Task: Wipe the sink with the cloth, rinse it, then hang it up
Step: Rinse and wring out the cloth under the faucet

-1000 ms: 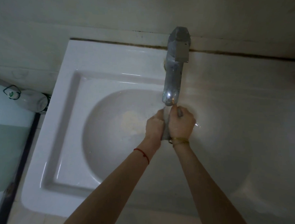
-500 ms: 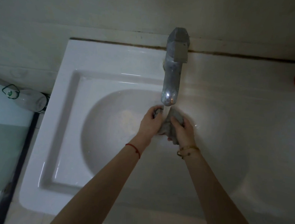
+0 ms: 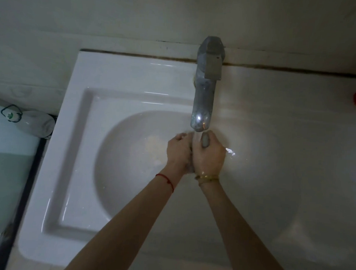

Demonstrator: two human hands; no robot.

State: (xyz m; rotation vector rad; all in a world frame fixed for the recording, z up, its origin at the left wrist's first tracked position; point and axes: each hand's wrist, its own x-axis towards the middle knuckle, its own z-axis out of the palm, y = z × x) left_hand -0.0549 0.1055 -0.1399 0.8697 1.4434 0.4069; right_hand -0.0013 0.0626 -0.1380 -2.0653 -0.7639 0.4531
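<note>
The left hand [image 3: 178,150] and the right hand [image 3: 210,154] are pressing together directly under the spout of the faucet [image 3: 205,91], above the bowl of the white sink [image 3: 122,75], and the fingers of both hands are curling tightly around the grey cloth [image 3: 205,140], which is bunching between the palms with only a small fold showing at the top of the right fist. A red string [image 3: 167,179] is circling the left wrist and a gold bracelet [image 3: 207,178] is circling the right wrist, while a white bottle [image 3: 33,122] is lying just left of the sink rim.
</note>
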